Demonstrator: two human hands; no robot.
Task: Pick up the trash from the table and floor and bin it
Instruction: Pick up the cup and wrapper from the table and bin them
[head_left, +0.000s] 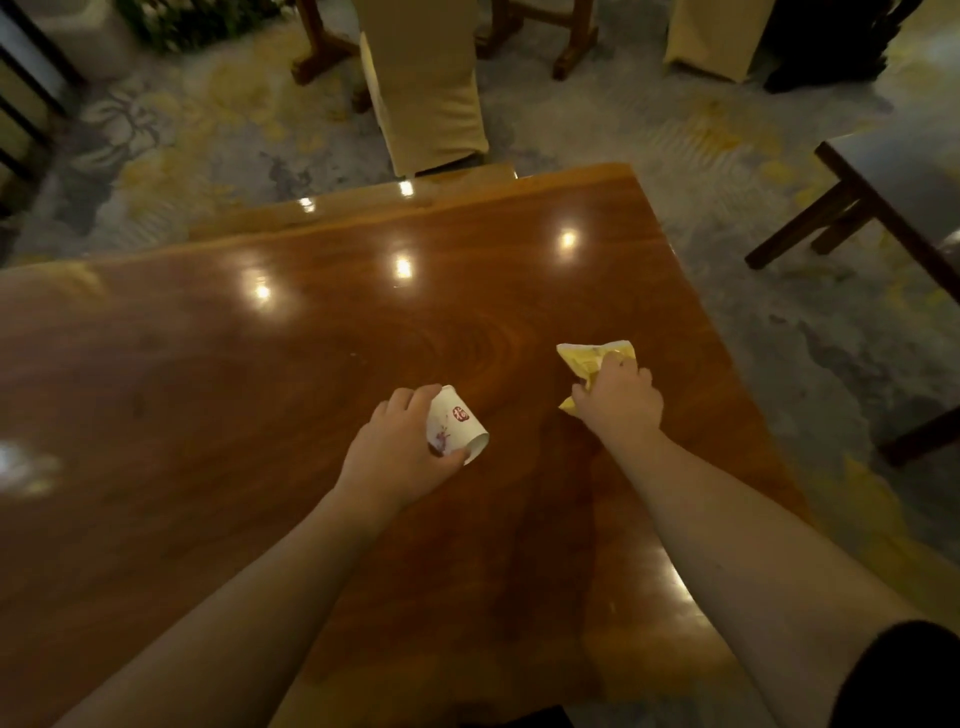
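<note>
Head view shows both hands over the glossy wooden bench (234, 389) — left hand (400, 457) wrapped around a tipped white paper cup (457, 423), right hand (618, 405) clenched on a crumpled yellow wrapper (592, 361) near the bench's right edge.

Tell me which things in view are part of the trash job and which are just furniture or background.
Job:
- paper cup, gripped by left hand
- yellow wrapper, gripped by right hand
- wooden table, being cleared

Background:
- covered chair
- dark side table
- patterned carpet

No bin in view.
</note>
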